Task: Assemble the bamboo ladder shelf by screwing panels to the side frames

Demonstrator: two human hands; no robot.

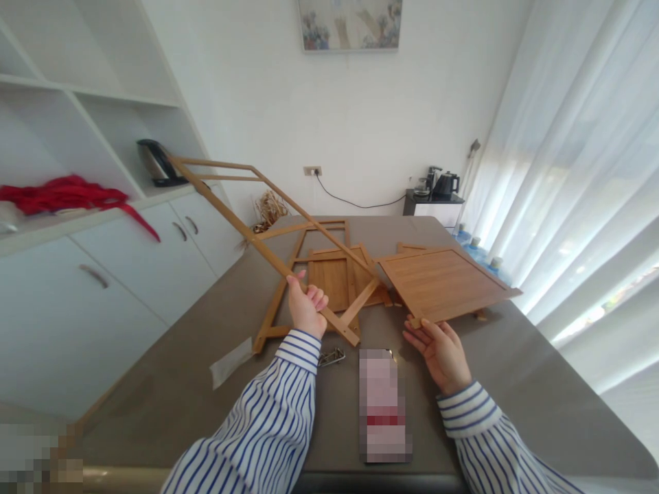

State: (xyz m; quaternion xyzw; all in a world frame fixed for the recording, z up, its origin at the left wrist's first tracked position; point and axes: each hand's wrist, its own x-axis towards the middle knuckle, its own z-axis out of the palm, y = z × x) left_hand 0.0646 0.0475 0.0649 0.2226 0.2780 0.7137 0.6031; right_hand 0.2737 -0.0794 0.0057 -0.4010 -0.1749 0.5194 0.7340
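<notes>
At 5 o'clock lies a smartphone [384, 405] (its screen blurred). At 4, the right hand [443, 350] pinches the near corner of a wooden panel [445, 280] spreading toward 3; at 7, the left hand [307, 309] grips a wooden frame [241, 226] slanting toward 10. They appear to be positioning both parts; the next move probably calls for keeping the frame's far end clear of the electric kettle [157, 163].

On or over the table [169, 398]: two hands [307, 309], two frames [241, 225], at least two panels [443, 281], one phone [384, 405]; behind it, one picture [351, 27]; left, three handles [93, 276]; right, three jugs [495, 266].
</notes>
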